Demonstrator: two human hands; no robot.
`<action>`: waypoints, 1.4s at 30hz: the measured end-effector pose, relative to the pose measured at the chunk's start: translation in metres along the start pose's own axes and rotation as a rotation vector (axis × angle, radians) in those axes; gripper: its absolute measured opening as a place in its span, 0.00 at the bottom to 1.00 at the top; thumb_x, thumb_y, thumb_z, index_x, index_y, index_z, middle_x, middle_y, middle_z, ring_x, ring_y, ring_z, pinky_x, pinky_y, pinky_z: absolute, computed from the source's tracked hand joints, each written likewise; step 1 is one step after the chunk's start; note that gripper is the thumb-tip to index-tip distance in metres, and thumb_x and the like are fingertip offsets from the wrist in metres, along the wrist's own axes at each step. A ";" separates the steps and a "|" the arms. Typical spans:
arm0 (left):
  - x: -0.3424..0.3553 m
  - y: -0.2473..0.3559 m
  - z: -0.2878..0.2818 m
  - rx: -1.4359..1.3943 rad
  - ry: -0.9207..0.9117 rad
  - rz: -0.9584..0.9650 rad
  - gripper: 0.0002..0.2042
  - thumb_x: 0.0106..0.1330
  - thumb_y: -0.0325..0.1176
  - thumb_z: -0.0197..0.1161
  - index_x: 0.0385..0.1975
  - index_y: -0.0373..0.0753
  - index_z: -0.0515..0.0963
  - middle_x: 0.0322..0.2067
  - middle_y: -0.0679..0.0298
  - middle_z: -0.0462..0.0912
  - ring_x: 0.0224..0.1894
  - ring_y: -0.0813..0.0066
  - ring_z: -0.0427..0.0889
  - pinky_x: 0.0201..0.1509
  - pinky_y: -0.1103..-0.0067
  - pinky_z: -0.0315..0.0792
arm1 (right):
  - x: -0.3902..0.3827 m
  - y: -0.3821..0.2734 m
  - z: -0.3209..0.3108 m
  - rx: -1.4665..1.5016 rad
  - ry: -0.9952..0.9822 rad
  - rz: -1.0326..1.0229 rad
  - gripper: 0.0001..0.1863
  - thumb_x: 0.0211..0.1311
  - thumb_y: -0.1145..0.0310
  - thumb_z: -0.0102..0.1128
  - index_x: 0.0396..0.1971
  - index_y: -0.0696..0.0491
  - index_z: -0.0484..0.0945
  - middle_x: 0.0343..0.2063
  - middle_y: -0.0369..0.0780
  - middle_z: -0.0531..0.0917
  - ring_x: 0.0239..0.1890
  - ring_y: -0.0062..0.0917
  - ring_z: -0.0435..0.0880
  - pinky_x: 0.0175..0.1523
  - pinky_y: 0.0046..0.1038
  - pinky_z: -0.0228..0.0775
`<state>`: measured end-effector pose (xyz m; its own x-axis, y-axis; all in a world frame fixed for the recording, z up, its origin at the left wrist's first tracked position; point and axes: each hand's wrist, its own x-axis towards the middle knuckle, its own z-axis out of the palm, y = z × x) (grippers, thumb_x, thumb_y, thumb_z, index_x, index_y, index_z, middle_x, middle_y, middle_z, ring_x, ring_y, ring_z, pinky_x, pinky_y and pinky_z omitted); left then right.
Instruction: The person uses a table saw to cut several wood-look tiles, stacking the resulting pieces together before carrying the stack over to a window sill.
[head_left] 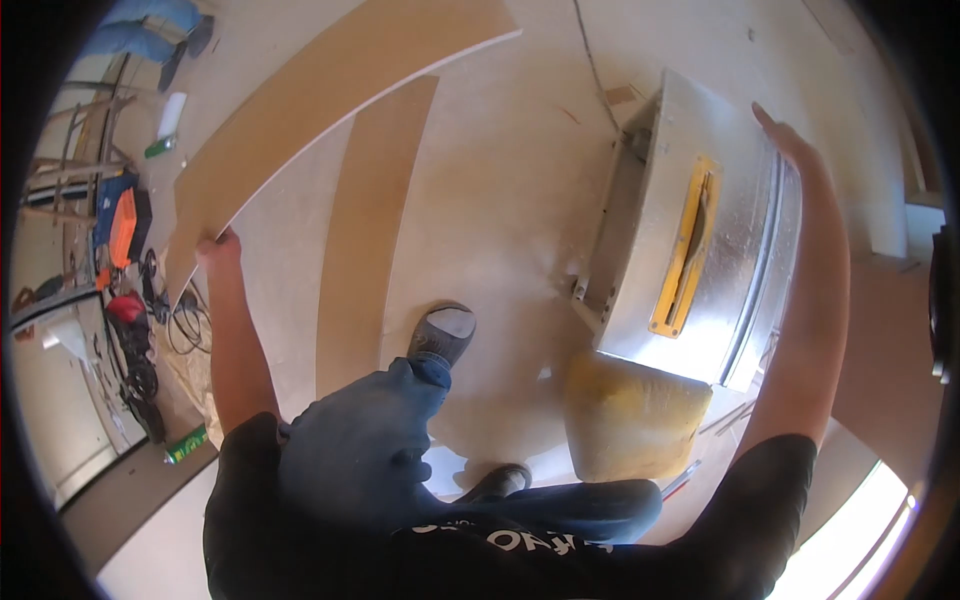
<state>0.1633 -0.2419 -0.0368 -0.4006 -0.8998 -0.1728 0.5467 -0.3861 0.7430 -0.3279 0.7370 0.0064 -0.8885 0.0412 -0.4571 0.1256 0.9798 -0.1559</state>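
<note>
My left hand (pixel 219 250) is closed on the near edge of a long brown board (pixel 330 100) with a pale cut edge. The board slants from my left side toward the far middle. At the right stands a table saw (pixel 735 130) with a bare metal top. Its blade (pixel 695 235) shows in the slot of a yellow insert (pixel 667 318). My right hand (pixel 785 138) is at the far right edge of the saw top, beside the metal rail (pixel 765 270). At least one finger stretches out, and nothing shows in that hand; whether it touches the saw is unclear.
A narrower brown board (pixel 365 230) lies on the floor before me. Against the saw's near side is a yellow container (pixel 635 420). Tools, cables and an orange-and-dark case (pixel 124 228) crowd the left. Another person's legs (pixel 140 40) show at the far left.
</note>
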 end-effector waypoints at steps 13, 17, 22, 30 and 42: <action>-0.028 -0.124 0.060 -0.074 0.171 -0.197 0.09 0.76 0.26 0.51 0.51 0.33 0.74 0.45 0.57 0.84 0.48 0.62 0.85 0.49 0.68 0.87 | -0.203 0.133 0.105 0.651 0.723 0.081 0.37 0.77 0.44 0.39 0.70 0.61 0.62 0.68 0.51 0.68 0.72 0.42 0.63 0.75 0.36 0.52; 0.011 -0.186 0.093 -0.072 0.166 -0.239 0.09 0.75 0.26 0.53 0.51 0.35 0.74 0.45 0.58 0.83 0.46 0.62 0.85 0.48 0.68 0.87 | -0.295 0.225 0.157 0.534 0.547 0.342 0.35 0.78 0.45 0.37 0.67 0.61 0.67 0.61 0.53 0.75 0.63 0.44 0.73 0.68 0.35 0.62; 0.069 -0.205 0.120 0.063 0.309 -0.162 0.08 0.73 0.25 0.53 0.48 0.36 0.74 0.43 0.58 0.82 0.44 0.60 0.85 0.46 0.66 0.87 | -0.326 0.142 0.171 0.489 0.641 0.221 0.31 0.79 0.48 0.36 0.63 0.59 0.72 0.54 0.50 0.80 0.54 0.41 0.78 0.62 0.34 0.66; 0.123 -0.185 0.034 1.228 -0.570 -0.401 0.14 0.75 0.41 0.55 0.49 0.37 0.76 0.22 0.64 0.77 0.23 0.70 0.82 0.24 0.77 0.77 | -0.324 0.135 0.175 0.471 0.623 0.235 0.29 0.79 0.51 0.37 0.56 0.60 0.77 0.50 0.50 0.82 0.51 0.42 0.79 0.60 0.36 0.67; -0.167 -0.185 -0.022 2.108 -0.431 -0.314 0.29 0.59 0.53 0.70 0.48 0.31 0.75 0.47 0.43 0.82 0.50 0.45 0.81 0.54 0.61 0.75 | -0.335 0.141 0.158 0.446 0.637 0.280 0.34 0.77 0.45 0.39 0.61 0.63 0.73 0.56 0.53 0.78 0.58 0.44 0.76 0.66 0.36 0.63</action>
<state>0.1450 -0.0243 -0.1596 -0.5510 -0.6642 -0.5052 -0.8236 0.5304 0.2010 0.0574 0.8307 -0.0005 -0.8617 0.5063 0.0322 0.4234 0.7526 -0.5042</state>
